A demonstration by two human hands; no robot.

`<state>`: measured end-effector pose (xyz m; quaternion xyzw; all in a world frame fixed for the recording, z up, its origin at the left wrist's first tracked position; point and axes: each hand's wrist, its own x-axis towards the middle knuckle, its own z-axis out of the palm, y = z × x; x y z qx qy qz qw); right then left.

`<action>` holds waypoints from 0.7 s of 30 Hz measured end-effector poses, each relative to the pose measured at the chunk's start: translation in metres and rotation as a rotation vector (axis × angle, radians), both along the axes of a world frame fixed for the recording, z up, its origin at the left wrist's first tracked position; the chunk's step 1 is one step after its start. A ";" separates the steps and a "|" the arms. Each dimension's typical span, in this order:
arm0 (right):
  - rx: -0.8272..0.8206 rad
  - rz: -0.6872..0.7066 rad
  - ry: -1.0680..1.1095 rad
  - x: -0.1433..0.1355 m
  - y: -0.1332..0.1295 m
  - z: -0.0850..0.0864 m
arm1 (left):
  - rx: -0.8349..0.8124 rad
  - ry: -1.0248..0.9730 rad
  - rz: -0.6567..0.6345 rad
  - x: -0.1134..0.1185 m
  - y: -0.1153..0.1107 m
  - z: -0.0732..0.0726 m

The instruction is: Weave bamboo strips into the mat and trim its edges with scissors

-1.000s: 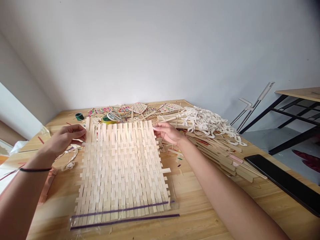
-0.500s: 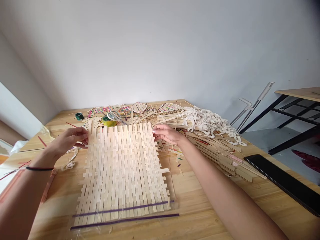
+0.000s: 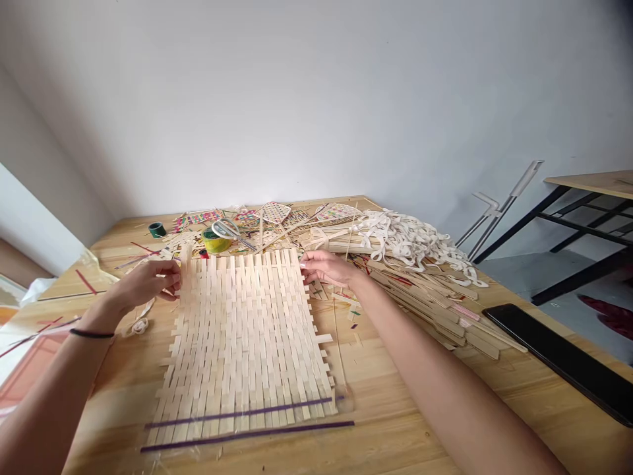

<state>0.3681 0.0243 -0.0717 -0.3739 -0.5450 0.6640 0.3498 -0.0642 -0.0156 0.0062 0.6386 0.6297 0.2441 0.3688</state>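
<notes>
A pale woven mat of flat strips lies on the wooden table, its far edge raised a little. Two dark purple strips run across its near end, under what looks like clear tape. The mat's far left corner is pinched in my left hand, which has a black band at the wrist. At the far right corner, my right hand grips the edge between thumb and fingers. Short strip ends stick out along both sides of the mat.
Behind the mat are scissors, a yellow tape roll and a green roll. White ribbon and loose strips heap at the right, beside a black phone-like slab. Coloured woven pieces lie farther back.
The mat's far edge has sunk slightly toward the table. My left hand has moved a little right and down with its corner; my right hand has hardly moved.
</notes>
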 end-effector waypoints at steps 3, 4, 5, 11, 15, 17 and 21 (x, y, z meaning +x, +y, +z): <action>-0.020 -0.061 -0.024 -0.004 -0.001 -0.001 | 0.017 0.032 0.068 0.002 0.004 -0.010; -0.029 -0.081 -0.038 -0.006 -0.002 -0.001 | 0.026 0.043 0.095 0.004 0.005 -0.013; -0.038 -0.100 -0.055 -0.007 -0.002 -0.002 | 0.033 0.050 0.119 0.006 0.006 -0.017; -0.061 -0.155 -0.086 -0.013 -0.004 -0.008 | 0.090 0.052 0.213 0.010 0.013 -0.041; -0.036 -0.181 -0.095 -0.017 -0.004 -0.010 | 0.178 0.030 0.265 0.010 0.018 -0.055; -0.025 -0.200 -0.109 -0.019 -0.003 -0.011 | 0.232 -0.015 0.293 0.011 0.018 -0.061; 0.001 -0.218 -0.099 -0.020 -0.002 -0.015 | 0.251 -0.186 0.357 0.017 0.009 -0.070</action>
